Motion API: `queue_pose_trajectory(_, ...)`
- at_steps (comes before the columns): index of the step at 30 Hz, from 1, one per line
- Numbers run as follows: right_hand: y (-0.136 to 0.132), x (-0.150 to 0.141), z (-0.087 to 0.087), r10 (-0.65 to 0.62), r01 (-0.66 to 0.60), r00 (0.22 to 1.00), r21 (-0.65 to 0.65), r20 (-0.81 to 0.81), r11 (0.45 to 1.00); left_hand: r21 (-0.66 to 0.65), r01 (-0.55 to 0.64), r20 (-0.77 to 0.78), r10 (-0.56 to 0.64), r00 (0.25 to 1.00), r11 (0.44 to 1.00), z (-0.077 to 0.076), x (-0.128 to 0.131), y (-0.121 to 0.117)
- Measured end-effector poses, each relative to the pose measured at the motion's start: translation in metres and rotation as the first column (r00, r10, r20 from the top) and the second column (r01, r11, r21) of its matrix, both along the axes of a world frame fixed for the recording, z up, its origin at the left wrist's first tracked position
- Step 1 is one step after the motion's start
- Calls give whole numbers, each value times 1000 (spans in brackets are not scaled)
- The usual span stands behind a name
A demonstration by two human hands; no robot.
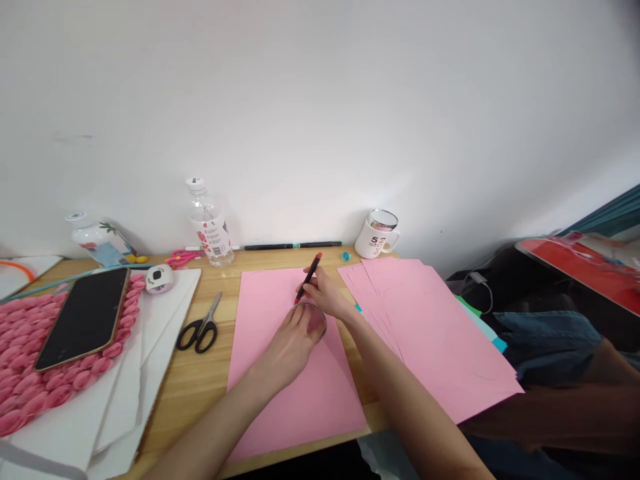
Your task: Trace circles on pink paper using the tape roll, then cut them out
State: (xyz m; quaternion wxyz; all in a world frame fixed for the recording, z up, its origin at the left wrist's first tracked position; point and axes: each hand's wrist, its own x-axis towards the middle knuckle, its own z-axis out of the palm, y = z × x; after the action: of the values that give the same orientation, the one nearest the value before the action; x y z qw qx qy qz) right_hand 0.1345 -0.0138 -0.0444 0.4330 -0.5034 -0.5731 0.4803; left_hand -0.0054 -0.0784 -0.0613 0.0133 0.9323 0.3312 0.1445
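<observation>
At the middle of the desk (220, 380), on a single pink sheet (300, 393), both my hands are working. My right hand (324, 293) has a closed grip on a black-and-red pen (309, 278): red end up and leaning right, lower end down at the far edge of a round clear disc (316, 319). My left hand (293, 337) comes in from the near left, fingers down on that disc. Can't tell whether they pinch it or only press. Disc sits on the sheet, right of its middle; pink shows through, rim looks dark.

Right of the sheet: a fanned stack of pink paper (440, 333), some faint curved lines on it. Left: black-handled scissors (200, 333) lying on bare wood, blades pointing far. Further left, white boards (165, 320) carry a pink petal-textured piece (90, 380), with a phone (85, 320) on top, and a small white gadget (160, 279) just beside the piece.

Far side, along the wall: a clear bottle (213, 230) upright at left, dark pens (270, 247) laid in a row, a small teal ring (345, 256), then a white mug (373, 240) at right.
</observation>
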Motion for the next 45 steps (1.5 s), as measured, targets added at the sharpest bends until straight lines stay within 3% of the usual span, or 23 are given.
queue_pose_trajectory(10, 4, 28, -17, -149, 148, 988, -33, -42, 988, -65, 31, -22, -33, 999, 997, 15, -1, 3)
queue_pose_trajectory(21, -26, 37, -24, -392, 392, 920, -51, 14, 918, -66, 47, -64, -51, 997, 997, 13, -2, 5)
queue_pose_trajectory(31, -70, 42, -18, -518, 522, 845, 2, 136, 853, -163, 14, -120, -34, 992, 987, 28, 3, 6)
queue_pose_trajectory(38, -97, 34, -19, -580, 581, 814, -13, 28, 814, -156, 26, -96, -41, 995, 987, 26, 3, 8)
queue_pose_trajectory(45, -107, 38, -5, -615, 633, 763, 36, -199, 774, -170, 34, -62, -45, 997, 985, 25, 2, 8)
